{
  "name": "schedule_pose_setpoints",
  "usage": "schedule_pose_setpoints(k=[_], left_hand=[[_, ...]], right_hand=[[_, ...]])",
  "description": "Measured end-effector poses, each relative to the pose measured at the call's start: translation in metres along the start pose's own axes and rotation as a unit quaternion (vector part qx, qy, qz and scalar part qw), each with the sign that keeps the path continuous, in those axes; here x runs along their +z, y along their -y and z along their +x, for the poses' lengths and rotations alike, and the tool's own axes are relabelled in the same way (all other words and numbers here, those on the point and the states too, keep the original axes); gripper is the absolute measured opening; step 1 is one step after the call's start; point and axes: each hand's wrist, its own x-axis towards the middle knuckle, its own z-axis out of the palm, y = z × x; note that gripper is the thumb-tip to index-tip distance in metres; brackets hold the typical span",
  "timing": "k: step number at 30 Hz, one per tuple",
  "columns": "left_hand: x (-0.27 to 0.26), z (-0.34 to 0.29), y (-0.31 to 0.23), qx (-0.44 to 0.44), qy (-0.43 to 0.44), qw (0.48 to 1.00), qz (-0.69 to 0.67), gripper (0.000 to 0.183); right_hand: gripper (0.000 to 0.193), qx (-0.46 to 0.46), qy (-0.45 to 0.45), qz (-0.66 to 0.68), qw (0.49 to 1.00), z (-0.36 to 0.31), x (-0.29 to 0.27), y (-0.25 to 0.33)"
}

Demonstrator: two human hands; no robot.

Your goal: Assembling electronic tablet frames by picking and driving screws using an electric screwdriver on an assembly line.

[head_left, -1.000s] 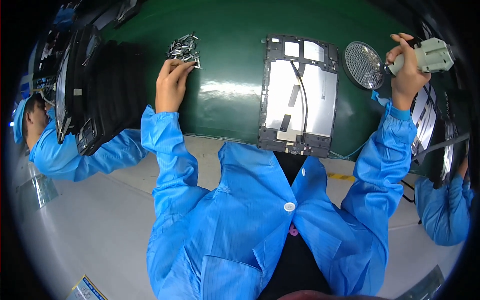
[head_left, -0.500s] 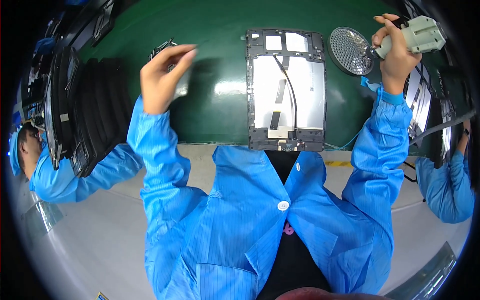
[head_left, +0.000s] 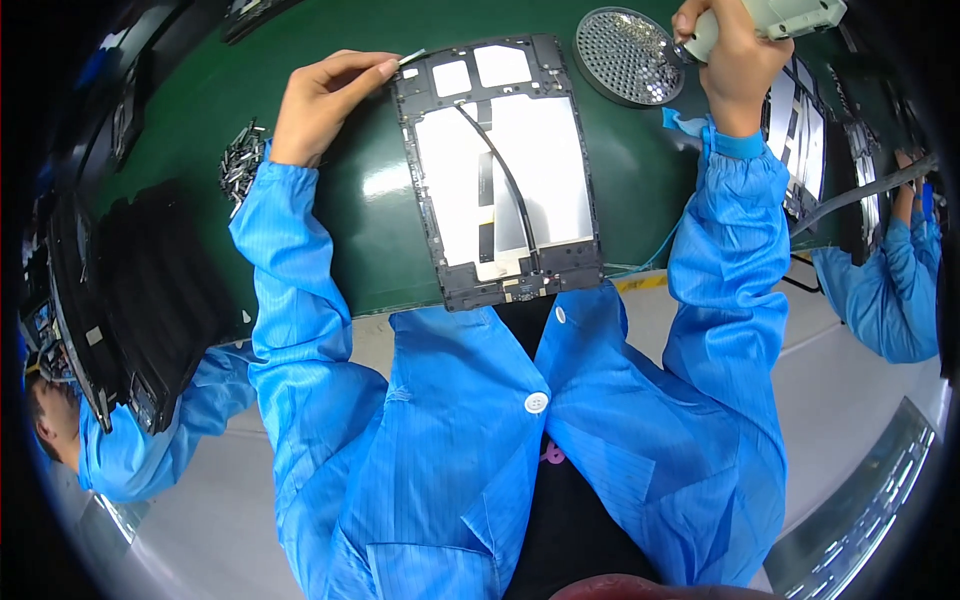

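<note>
An opened tablet [head_left: 545, 150], with a black frame, silver back and black cable, lies tilted before me at the table's near edge. At its upper left corner, my left hand [head_left: 325, 105] pinches a small pale strip [head_left: 410, 57] between thumb and forefinger. My right hand [head_left: 740, 70] is wrapped round a pale green electric screwdriver [head_left: 795, 15]. Its tip points left over a round perforated dish [head_left: 610, 60] with shiny small screws gathered at its right side. My fingers partly hide the screwdriver's body.
Left of the tablet lies a pile of small dark and silver parts [head_left: 242, 165] on the green table [head_left: 350, 220]. Black panels [head_left: 150, 290] stand stacked at the left. More opened tablets [head_left: 800, 135] lie at the right, beside a grey bar [head_left: 860, 192]. People in blue sit on both sides.
My left hand has gone from hovering open in the air to pinching the strip at the tablet's corner. The view has shifted and turned. The screwdriver remains in my right hand by the dish.
</note>
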Motion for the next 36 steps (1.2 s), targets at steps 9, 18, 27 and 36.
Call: schedule_pose_setpoints(k=[9, 18, 27, 36], left_hand=[[0.011, 0.003, 0.000, 0.001, -0.023, 0.999, 0.028, 0.028], [0.013, -0.009, 0.000, 0.032, -0.024, 0.996, 0.084, 0.028], [0.012, -0.010, 0.003, 0.077, 0.008, 0.988, 0.130, 0.027], [0.014, -0.010, 0.005, 0.068, -0.007, 0.990, 0.127, 0.025]], right_hand=[[0.012, 0.066, 0.027, 0.178, 0.981, 0.001, -0.002, -0.005], [0.011, 0.042, 0.096, 0.075, 0.992, -0.002, 0.004, -0.010], [0.010, 0.039, 0.078, 0.060, 0.994, -0.007, 0.002, -0.021], [0.010, 0.029, 0.079, 0.056, 0.995, -0.004, 0.002, -0.028]])
